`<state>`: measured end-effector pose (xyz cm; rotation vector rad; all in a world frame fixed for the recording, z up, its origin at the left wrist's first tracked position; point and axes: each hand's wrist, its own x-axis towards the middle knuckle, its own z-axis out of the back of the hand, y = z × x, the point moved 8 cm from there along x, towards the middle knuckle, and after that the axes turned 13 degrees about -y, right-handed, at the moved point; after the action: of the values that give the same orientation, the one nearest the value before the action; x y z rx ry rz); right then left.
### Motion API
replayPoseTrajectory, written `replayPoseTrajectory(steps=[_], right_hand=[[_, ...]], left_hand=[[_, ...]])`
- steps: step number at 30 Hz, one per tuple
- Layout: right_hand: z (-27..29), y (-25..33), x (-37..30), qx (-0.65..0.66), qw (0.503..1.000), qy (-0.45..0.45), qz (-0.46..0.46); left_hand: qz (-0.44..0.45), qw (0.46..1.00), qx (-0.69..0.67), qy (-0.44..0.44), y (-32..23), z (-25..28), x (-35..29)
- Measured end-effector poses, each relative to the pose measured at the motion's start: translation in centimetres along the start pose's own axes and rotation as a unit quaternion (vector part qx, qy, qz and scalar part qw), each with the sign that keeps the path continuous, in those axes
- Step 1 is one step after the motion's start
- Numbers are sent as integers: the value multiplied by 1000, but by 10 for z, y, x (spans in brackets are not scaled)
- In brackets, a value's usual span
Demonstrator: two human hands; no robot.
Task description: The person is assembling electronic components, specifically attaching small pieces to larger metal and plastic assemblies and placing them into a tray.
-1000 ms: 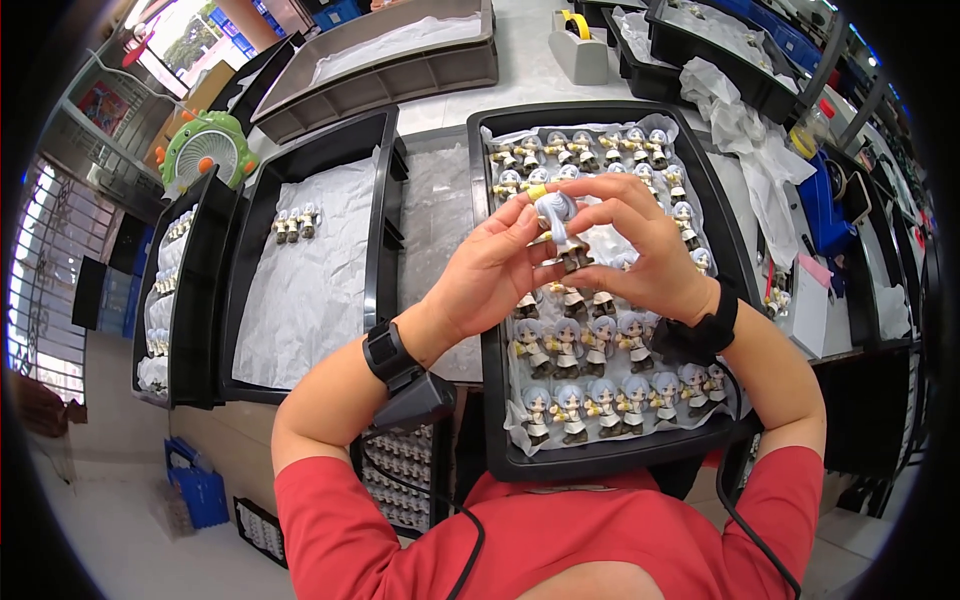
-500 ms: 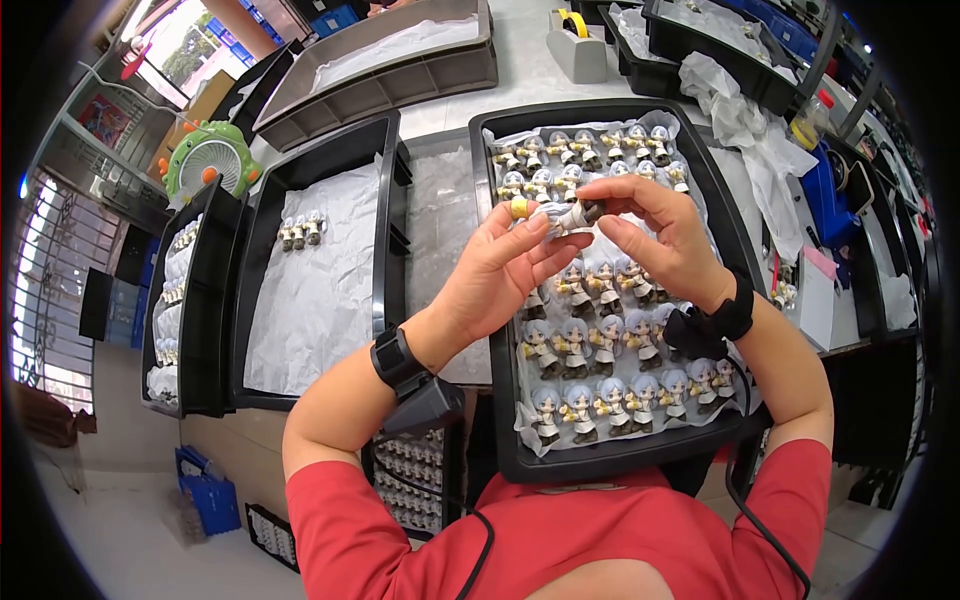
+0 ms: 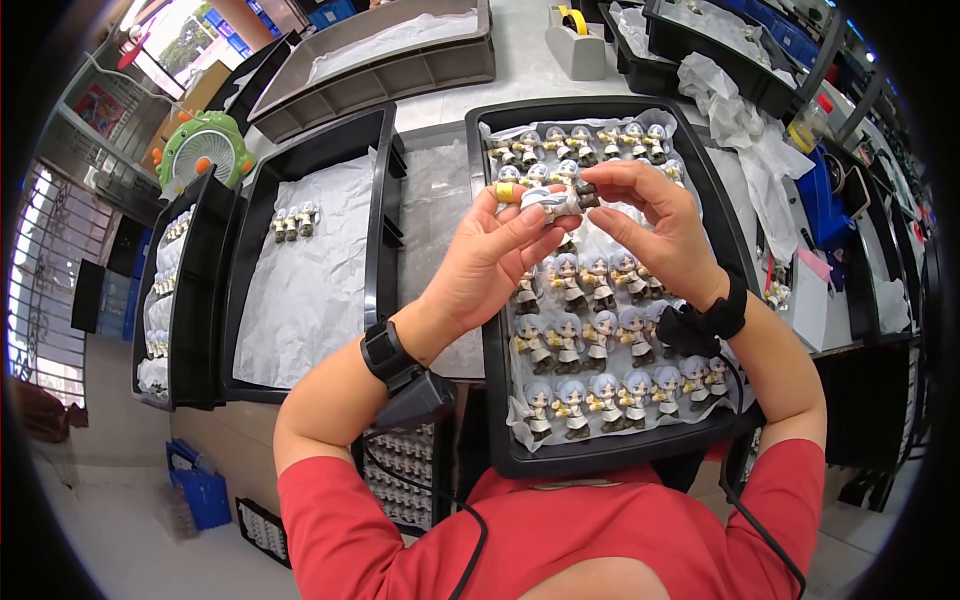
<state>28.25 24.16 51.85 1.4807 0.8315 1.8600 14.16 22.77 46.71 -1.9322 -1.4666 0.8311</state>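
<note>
Between my hands lies a small chibi-style figurine (image 3: 548,200) with pale hair, a white outfit, a yellow piece at one end and dark boots at the other. It is tilted sideways above a black tray (image 3: 496,425). My left hand (image 3: 488,255) grips its body between thumb and fingers. The thumb and forefinger of my right hand (image 3: 662,225) curl around the boot end and seem to touch it. Rows of similar figurines (image 3: 600,338) lie on white paper in the tray below; my hands hide some of the middle rows.
Left of this tray, a second black tray (image 3: 383,200) holds white paper and a small group of figurines (image 3: 293,222). Farther left are a narrow tray (image 3: 190,300) of figurines and a green fan (image 3: 205,148). A grey crate (image 3: 380,85) and tape dispenser (image 3: 575,48) stand behind.
The figurine has turned slightly in my left hand and sits a little lower and more level. My right fingers remain at its boots. The whole view has shifted slightly.
</note>
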Motion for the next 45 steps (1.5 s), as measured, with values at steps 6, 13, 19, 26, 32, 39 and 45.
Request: replayPoseTrajectory(steps=[6,13,19,26,32,39,45], right_hand=[[1,8,2,-57,998,-2,32],[0,-2,-1,35,998,-13,-42],[2,-4,0,36,997,4,-66],[-12,-12,-1,31,991,-4,-132],[-5,-25,-19,59,984,-10,-169],[6,-20,1,-2,996,-31,-89],[13,-35,9,-38,995,-41,-88]], left_hand=[[-39,999,16,1,-7,-1,-2],[-68,997,43,-9,-11,-5,-4],[-89,994,55,7,-11,-10,-4],[-119,990,76,-27,-21,5,-6],[-171,979,96,-60,-24,3,5],[-345,795,455,-202,-219,89,18],[-243,519,724,-384,-236,257,40]])
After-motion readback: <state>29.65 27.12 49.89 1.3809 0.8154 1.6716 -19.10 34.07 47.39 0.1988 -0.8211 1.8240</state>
